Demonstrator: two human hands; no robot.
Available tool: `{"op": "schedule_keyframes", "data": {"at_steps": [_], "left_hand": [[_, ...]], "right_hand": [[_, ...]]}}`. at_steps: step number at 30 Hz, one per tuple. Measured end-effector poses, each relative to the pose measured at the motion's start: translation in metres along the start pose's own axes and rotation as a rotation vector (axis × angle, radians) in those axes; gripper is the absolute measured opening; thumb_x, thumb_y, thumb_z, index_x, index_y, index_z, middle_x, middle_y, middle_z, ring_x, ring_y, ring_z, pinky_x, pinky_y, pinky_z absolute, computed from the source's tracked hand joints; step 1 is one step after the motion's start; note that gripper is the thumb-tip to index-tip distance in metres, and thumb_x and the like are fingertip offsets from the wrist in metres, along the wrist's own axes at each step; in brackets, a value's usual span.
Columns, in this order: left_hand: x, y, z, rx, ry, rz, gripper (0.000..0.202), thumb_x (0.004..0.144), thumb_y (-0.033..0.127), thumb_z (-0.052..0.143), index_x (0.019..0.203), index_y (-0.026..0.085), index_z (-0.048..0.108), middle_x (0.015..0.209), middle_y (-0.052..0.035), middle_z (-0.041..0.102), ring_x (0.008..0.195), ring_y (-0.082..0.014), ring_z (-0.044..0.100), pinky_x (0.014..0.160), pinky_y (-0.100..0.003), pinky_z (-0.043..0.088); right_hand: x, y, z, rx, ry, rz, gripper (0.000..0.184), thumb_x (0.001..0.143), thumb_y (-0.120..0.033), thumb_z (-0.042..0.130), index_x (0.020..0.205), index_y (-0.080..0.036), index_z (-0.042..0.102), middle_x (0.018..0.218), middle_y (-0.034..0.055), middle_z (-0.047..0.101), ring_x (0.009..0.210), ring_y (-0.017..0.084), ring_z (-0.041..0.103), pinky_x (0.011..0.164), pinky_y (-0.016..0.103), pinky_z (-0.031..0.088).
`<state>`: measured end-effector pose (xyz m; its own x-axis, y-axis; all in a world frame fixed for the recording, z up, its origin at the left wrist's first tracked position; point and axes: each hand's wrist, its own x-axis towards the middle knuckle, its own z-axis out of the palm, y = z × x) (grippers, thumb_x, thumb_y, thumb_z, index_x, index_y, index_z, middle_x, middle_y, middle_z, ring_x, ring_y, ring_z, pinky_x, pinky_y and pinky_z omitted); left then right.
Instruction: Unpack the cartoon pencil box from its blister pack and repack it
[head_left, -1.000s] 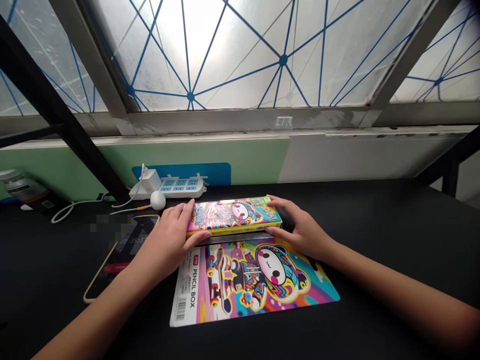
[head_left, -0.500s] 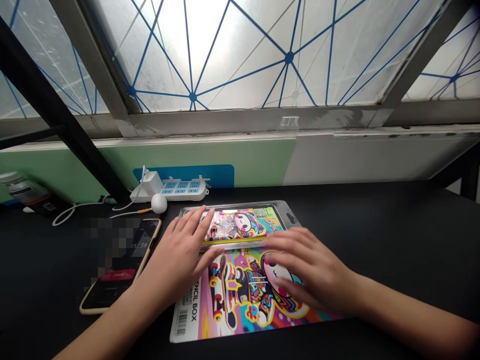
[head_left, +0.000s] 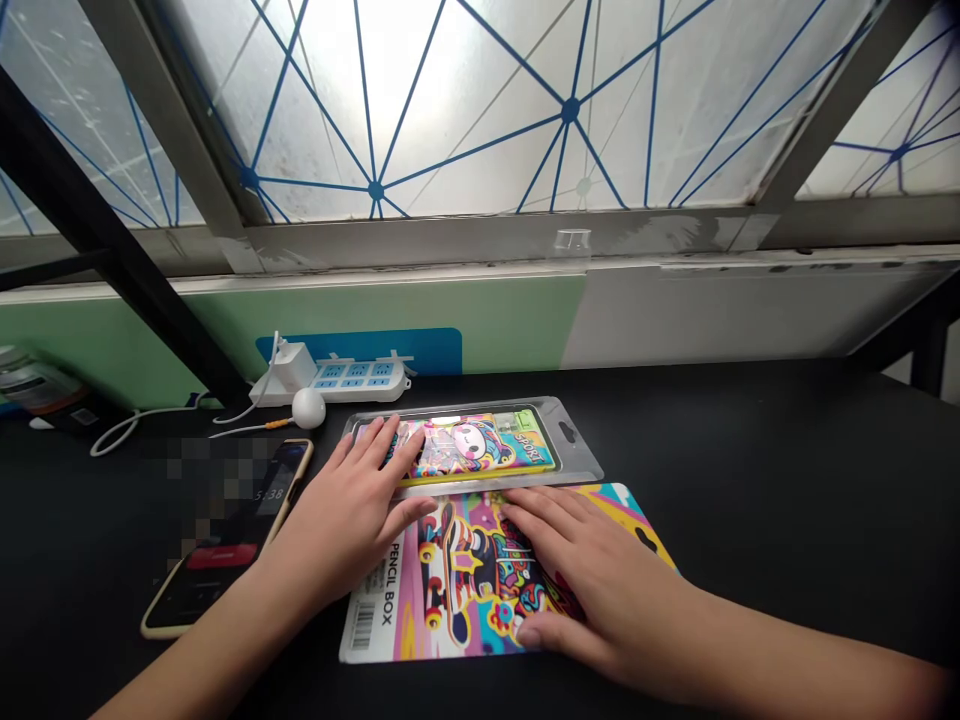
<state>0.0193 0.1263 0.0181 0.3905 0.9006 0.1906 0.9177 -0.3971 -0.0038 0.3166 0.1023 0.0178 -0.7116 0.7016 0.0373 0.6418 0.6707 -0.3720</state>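
Observation:
A colourful pencil box lies in a clear plastic blister shell on the dark table. My left hand rests open on the left end of that pack, its fingers spread and its thumb near the front edge. In front of the pack lies a bright printed card, marked "PENCIL BOX", with a skateboard and a cartoon figure on it. My right hand lies flat on the card with fingers stretched out, hiding much of the figure.
On the left, a phone lies on the black table. Behind it are a white power strip with a plug and cable, and a round white object. A bottle stands at far left, near a black post.
My right hand has moved down and left from the blister shell's front edge onto the card, uncovering the shell's right end. My left hand has stayed on the pack. The view has shifted slightly.

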Motion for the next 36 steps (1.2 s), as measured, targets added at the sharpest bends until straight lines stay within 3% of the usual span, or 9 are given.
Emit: {"op": "schedule_keyframes", "data": {"at_steps": [5,9,13,15,17,22,26,32,36], "left_hand": [[0.003,-0.003,-0.002,-0.010,0.010,-0.046,0.067,0.102,0.062,0.037,0.153,0.020,0.046,0.163,-0.0168,0.035,0.151,-0.0366,0.031,0.117,-0.057,0.033],[0.007,-0.005,-0.001,-0.014,0.010,-0.092,0.066,0.102,0.061,0.036,0.148,0.016,0.051,0.161,-0.0189,0.038,0.150,-0.0378,0.032,0.117,-0.060,0.032],[0.009,-0.002,0.000,-0.019,0.057,-0.093,0.069,0.103,0.058,0.037,0.159,0.017,0.033,0.162,-0.0186,0.037,0.152,-0.0353,0.029,0.118,-0.058,0.031],[0.010,-0.001,0.000,-0.011,0.060,-0.082,0.067,0.104,0.056,0.038,0.161,0.023,0.029,0.163,-0.0165,0.035,0.152,-0.0349,0.028,0.118,-0.057,0.031],[0.011,0.000,-0.002,-0.020,0.035,-0.077,0.061,0.104,0.055,0.037,0.158,0.026,0.036,0.164,-0.0152,0.034,0.152,-0.0357,0.029,0.117,-0.058,0.031],[0.012,0.001,-0.010,-0.145,-0.058,-0.082,0.057,0.107,0.053,0.026,0.149,0.023,0.051,0.164,-0.0153,0.033,0.153,-0.0330,0.028,0.117,-0.060,0.030],[0.008,0.011,-0.014,-0.196,-0.057,-0.064,0.049,0.106,0.053,0.032,0.134,0.025,0.060,0.164,-0.0125,0.034,0.153,-0.0325,0.027,0.117,-0.064,0.027],[0.002,0.025,-0.020,-0.176,-0.043,-0.003,0.030,0.102,0.043,0.040,0.105,0.024,0.063,0.158,-0.0121,0.045,0.148,-0.0339,0.038,0.112,-0.061,0.037],[0.002,0.028,-0.024,-0.147,-0.048,0.023,0.030,0.101,0.042,0.040,0.098,0.022,0.061,0.160,-0.0153,0.042,0.149,-0.0348,0.036,0.111,-0.059,0.040]], "right_hand": [[0.002,-0.001,-0.001,-0.030,0.105,0.090,0.059,0.092,-0.060,0.060,0.130,-0.015,0.060,0.129,0.0199,0.062,0.117,0.038,0.056,0.098,0.058,0.048],[0.005,0.000,-0.002,-0.062,0.177,0.139,0.043,0.094,-0.054,0.058,0.117,-0.017,0.060,0.112,0.0147,0.063,0.103,0.033,0.057,0.090,0.053,0.047],[0.008,0.000,-0.003,-0.108,0.191,0.159,0.029,0.096,-0.050,0.057,0.097,-0.021,0.057,0.098,0.0093,0.062,0.089,0.028,0.055,0.081,0.046,0.045],[0.008,-0.001,-0.003,-0.082,0.198,0.156,0.027,0.096,-0.048,0.058,0.089,-0.022,0.053,0.093,0.0071,0.061,0.083,0.025,0.054,0.075,0.041,0.044],[0.006,-0.004,-0.004,-0.022,0.207,0.154,0.028,0.094,-0.048,0.060,0.087,-0.023,0.050,0.090,0.0058,0.060,0.079,0.023,0.053,0.071,0.037,0.043],[-0.005,-0.002,-0.021,0.091,0.194,0.210,0.034,0.092,-0.055,0.059,0.085,-0.025,0.045,0.071,-0.0004,0.057,0.063,0.018,0.050,0.058,0.031,0.035],[-0.009,0.029,-0.052,0.145,0.216,0.331,0.041,0.090,-0.062,0.058,0.078,-0.025,0.044,0.063,-0.0034,0.054,0.056,0.016,0.046,0.054,0.029,0.031],[-0.007,0.099,-0.081,0.256,-0.061,0.483,0.052,0.087,-0.068,0.058,0.062,-0.023,0.048,0.061,-0.0023,0.053,0.057,0.015,0.046,0.051,0.029,0.031],[-0.006,0.102,-0.078,0.308,-0.058,0.482,0.046,0.088,-0.065,0.057,0.073,-0.023,0.059,0.069,-0.0004,0.061,0.062,0.017,0.053,0.055,0.029,0.037]]}}
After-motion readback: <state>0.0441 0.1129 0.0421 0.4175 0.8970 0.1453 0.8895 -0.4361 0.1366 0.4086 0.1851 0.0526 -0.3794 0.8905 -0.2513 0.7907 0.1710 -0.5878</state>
